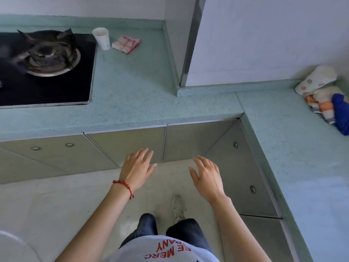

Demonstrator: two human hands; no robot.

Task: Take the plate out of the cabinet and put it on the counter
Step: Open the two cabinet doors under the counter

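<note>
- Landmark: counter (143,95), teal, L-shaped.
- Gas hob (45,70) set into counter, far left.
- Paper cup (102,38) upright just right of hob; folded red-check cloth (126,44) beside it.
- Cabinet doors (126,144) below counter edge, all closed. Plate not visible.
- Left hand (137,168), red bracelet at wrist, fingers spread, empty, in front of doors below counter.
- Right hand (206,176) likewise spread, empty, holding nothing.
- Pile of cloths (324,95) on counter's right leg.
</note>
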